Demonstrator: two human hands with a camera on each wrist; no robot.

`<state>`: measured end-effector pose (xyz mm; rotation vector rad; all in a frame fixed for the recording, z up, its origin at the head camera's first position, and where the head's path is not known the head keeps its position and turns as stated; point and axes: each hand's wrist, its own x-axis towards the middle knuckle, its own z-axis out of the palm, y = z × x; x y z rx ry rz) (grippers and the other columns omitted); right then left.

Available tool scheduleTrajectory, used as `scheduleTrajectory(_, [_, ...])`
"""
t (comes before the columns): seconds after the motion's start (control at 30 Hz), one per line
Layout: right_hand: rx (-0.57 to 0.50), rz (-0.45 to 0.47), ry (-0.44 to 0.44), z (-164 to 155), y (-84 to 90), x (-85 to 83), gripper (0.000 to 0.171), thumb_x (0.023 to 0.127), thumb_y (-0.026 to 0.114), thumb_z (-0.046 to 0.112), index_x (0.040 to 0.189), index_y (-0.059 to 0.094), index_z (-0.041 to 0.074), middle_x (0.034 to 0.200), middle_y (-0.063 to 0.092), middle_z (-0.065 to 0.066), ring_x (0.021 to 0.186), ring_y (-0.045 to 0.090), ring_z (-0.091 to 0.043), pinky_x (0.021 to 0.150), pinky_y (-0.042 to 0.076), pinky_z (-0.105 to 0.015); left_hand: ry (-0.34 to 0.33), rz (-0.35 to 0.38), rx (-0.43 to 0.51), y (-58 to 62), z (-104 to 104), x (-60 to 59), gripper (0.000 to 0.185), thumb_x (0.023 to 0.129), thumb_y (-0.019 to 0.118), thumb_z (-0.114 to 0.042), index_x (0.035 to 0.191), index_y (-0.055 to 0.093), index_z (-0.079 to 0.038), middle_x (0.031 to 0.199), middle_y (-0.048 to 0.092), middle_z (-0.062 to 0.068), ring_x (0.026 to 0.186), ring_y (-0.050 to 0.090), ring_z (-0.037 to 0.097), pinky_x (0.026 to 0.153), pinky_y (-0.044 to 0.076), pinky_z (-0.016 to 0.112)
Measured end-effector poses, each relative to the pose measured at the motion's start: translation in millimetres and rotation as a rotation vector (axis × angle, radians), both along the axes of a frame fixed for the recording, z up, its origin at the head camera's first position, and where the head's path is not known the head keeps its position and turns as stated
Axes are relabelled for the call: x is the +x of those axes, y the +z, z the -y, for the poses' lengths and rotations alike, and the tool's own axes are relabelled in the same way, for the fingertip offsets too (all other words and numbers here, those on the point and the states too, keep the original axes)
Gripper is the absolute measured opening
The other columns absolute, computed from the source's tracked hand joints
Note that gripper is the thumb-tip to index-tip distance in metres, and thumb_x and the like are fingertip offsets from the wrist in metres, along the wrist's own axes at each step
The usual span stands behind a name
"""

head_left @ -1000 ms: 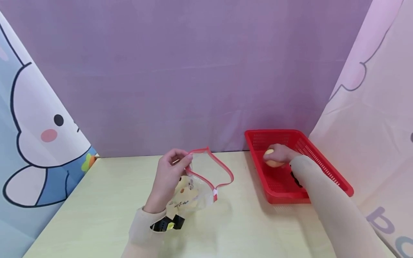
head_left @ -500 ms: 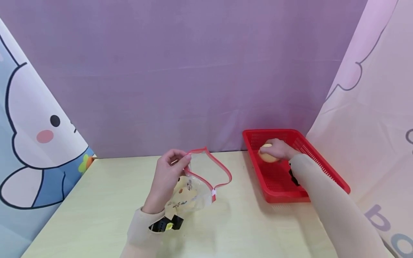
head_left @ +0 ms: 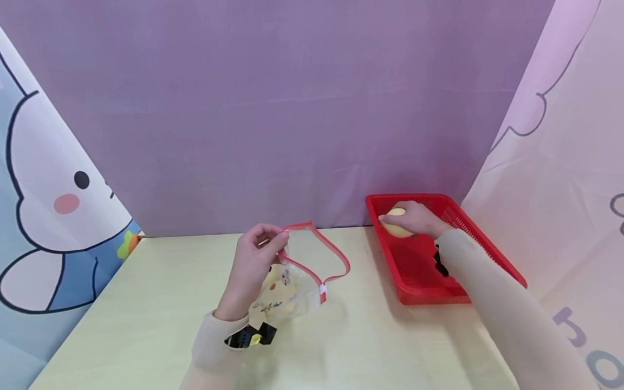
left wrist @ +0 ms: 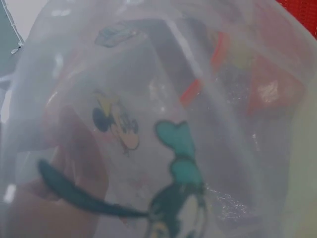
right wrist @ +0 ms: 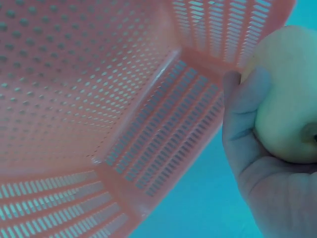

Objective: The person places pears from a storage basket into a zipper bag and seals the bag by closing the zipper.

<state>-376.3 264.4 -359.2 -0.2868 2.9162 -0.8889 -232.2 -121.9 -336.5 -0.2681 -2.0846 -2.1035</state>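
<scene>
At right of the frame, the right hand [head_left: 414, 218] has risen toward the far left corner of the red perforated basket [head_left: 482, 249], its fingers wrapped around a pale yellow round fruit [head_left: 396, 228], now lifted off the basket floor. At centre, the left hand [head_left: 253, 262] still pinches the red-zippered rim of a clear cartoon-print zip bag [head_left: 292, 290], its mouth gaping open above the pale wooden table [head_left: 146, 325].

No readable text — clear bag [left wrist: 163, 148] bears cartoon prints only, curtain letters cut off.
</scene>
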Motion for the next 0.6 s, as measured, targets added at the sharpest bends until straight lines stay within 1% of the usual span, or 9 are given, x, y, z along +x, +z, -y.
scheduleTrajectory(0.1, [-0.002, -0.003, -0.004, 6, 5.2, 3.9, 0.056, 0.086, 0.075, 0.051, 0.125, 0.06, 0.015, 0.115, 0.063, -0.007, 0.099, 0.062, -0.029, 0.071, 0.06, -0.035, 0.002, 0.003, -0.003, -0.1, 0, -0.1, 0.015, 0.099, 0.067, -0.011, 0.107, 0.062, 0.001, 0.092, 0.06, 0.016, 0.072, 0.06, 0.02, 0.066, 0.06, 0.03])
scheduleTrajectory(0.23, [-0.001, -0.022, -0.021, 11, 12.3, 7.4, 0.053, 0.085, 0.075, 0.051, 0.123, 0.06, 0.017, 0.112, 0.064, -0.006, 0.097, 0.063, -0.028, 0.072, 0.06, -0.035, 0.0, 0.006, 0.003, -0.3, 0, -0.2, 0.015, 0.099, 0.067, -0.011, 0.107, 0.062, 0.001, 0.093, 0.06, 0.018, 0.072, 0.06, 0.02, 0.066, 0.06, 0.03])
scheduleTrajectory(0.43, [-0.006, -0.059, -0.042, 17, 21.8, 13.2, 0.057, 0.084, 0.078, 0.044, 0.127, 0.057, 0.013, 0.115, 0.062, -0.008, 0.1, 0.061, -0.03, 0.073, 0.06, -0.037, 0.003, -0.001, -0.006, -0.4, -1, -0.3, 0.015, 0.099, 0.067, -0.011, 0.108, 0.062, 0.0, 0.095, 0.06, 0.021, 0.072, 0.06, 0.02, 0.067, 0.06, 0.03])
scheduleTrajectory(0.6, [-0.013, -0.068, -0.06, 20, 29.0, 18.9, 0.059, 0.083, 0.078, 0.044, 0.128, 0.055, 0.012, 0.117, 0.06, -0.009, 0.102, 0.059, -0.031, 0.075, 0.06, -0.038, 0.005, -0.001, -0.012, 0.3, -2, -0.4, 0.015, 0.099, 0.067, -0.011, 0.108, 0.062, 0.0, 0.097, 0.059, 0.025, 0.072, 0.06, 0.021, 0.067, 0.06, 0.03])
